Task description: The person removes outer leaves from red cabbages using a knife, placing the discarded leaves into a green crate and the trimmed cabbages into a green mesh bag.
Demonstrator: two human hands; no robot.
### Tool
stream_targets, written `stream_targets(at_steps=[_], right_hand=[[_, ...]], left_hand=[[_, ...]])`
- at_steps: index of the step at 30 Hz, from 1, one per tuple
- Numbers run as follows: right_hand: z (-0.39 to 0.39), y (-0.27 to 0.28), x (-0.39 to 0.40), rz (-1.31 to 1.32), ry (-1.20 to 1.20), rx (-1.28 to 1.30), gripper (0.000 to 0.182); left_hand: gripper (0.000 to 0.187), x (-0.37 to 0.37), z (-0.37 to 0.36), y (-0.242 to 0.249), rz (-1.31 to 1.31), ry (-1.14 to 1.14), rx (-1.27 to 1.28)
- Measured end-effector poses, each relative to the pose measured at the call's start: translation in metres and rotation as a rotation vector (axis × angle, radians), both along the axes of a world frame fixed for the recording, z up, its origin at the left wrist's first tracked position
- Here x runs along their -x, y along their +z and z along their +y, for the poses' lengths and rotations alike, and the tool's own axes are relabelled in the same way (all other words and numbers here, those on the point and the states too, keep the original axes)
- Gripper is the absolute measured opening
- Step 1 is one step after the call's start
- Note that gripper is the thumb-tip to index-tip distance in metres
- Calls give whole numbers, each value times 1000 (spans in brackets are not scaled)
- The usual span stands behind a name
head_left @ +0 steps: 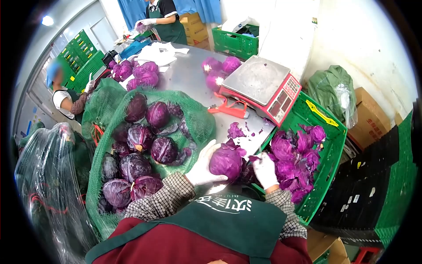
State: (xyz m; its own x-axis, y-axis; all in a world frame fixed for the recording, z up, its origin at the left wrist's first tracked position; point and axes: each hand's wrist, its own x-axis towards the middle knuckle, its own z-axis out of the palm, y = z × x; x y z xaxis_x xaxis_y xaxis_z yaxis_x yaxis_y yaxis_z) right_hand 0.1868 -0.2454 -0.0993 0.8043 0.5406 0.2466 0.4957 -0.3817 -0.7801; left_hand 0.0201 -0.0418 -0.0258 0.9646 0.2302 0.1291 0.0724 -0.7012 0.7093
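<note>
My left hand (203,166), in a white glove, wraps round the left side of a red cabbage (225,163) at the near edge of the metal table. Just right of that cabbage, my right hand (265,172), also gloved, is closed with a purple leaf scrap (253,158) at its fingertips. Dark leaves lie partly hidden between the two hands. Loose leaf pieces (236,130) are scattered on the tabletop beyond. A green crate (332,147) holding a heap of peeled leaves (294,160) stands beside my right hand.
Left of me, a green mesh sack (99,176) lies open with several cabbages inside. A red scale (274,97) and an orange-handled tool (228,108) sit ahead on the table (184,79). Two co-workers stand farther off. Stacked black crates (365,198) flank the right side.
</note>
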Motion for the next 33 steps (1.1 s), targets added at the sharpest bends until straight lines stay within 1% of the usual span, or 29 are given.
stream_targets(at_steps=[2, 3, 5, 6, 7, 8, 9, 10, 12, 13, 16, 17, 18, 20, 21, 22, 23, 26, 27, 28, 29, 30, 31, 32, 33], right_hand=[[-20, -76, -27, 79, -7, -189, 7], [-32, -89, -38, 58, -38, -144, 8], [-37, -95, -42, -188, -50, -246, 25], [-31, -18, -20, 283, 21, -332, 35], [-24, 61, 3, 737, -23, -410, 46], [-19, 61, 3, 418, 136, -284, 58], [-16, 93, 13, 477, 219, -291, 59], [-9, 93, 17, 339, 275, -279, 59], [-2, 113, 28, -22, 271, -217, 61], [0, 114, 30, -65, 236, -194, 57], [-8, 103, 15, 83, 303, -254, 47], [-10, 99, 10, -41, 302, -197, 30], [-14, 91, 6, -232, 331, -46, 18], [-14, 69, 4, 9, 186, -12, 12], [-14, 64, 7, 128, 172, -65, 14], [-13, 61, 6, 241, 163, -118, 16], [-18, 60, 3, -4, 230, -178, 32], [-7, 93, 9, 84, 225, -128, 43], [-1, 87, 7, 197, 249, -52, 50], [0, 86, 6, 404, 251, -142, 48], [0, 86, 5, 609, 253, -227, 46], [-1, 84, 5, 818, 257, -308, 43], [-2, 78, 4, 780, 260, -305, 41], [-4, 72, -1, 616, 295, -231, 33], [-4, 64, -1, 599, 309, -306, 28]], left_hand=[[110, 4, 10, -12, -61, 35, 122], [110, 4, 9, -2, -11, 121, 488], [103, 1, 13, 1, -12, 193, 720], [102, -1, 12, 1, -25, 204, 823], [99, -4, 8, 5, -54, 182, 868], [96, -8, 2, 11, -82, 159, 917], [93, -12, -5, 16, -114, 137, 967], [91, -17, -11, 23, -118, 148, 1009], [85, -26, -19, 32, -139, 179, 1090], [75, -29, -23, 31, -152, 197, 1094], [70, -32, -23, 24, -101, 180, 1285], [62, -31, -25, 18, -82, 198, 1389], [60, -31, -29, 20, -75, 261, 1483], [55, -32, -39, 25, -56, 390, 1672], [52, -33, -40, 24, -89, 432, 1657], [52, -36, -37, 19, -111, 407, 1595], [53, -38, -32, 10, -131, 389, 1534], [55, -37, -33, -9, -133, 351, 1416], [56, -38, -40, -10, -147, 361, 1347], [56, -39, -44, -10, -163, 370, 1277], [63, -39, -47, -6, -159, 362, 1324], [65, -39, -43, -6, -104, 362, 1231], [68, -39, -37, -7, -53, 364, 1141], [70, -38, -33, -8, 3, 365, 1051], [74, -39, -29, -7, 34, 333, 992]])
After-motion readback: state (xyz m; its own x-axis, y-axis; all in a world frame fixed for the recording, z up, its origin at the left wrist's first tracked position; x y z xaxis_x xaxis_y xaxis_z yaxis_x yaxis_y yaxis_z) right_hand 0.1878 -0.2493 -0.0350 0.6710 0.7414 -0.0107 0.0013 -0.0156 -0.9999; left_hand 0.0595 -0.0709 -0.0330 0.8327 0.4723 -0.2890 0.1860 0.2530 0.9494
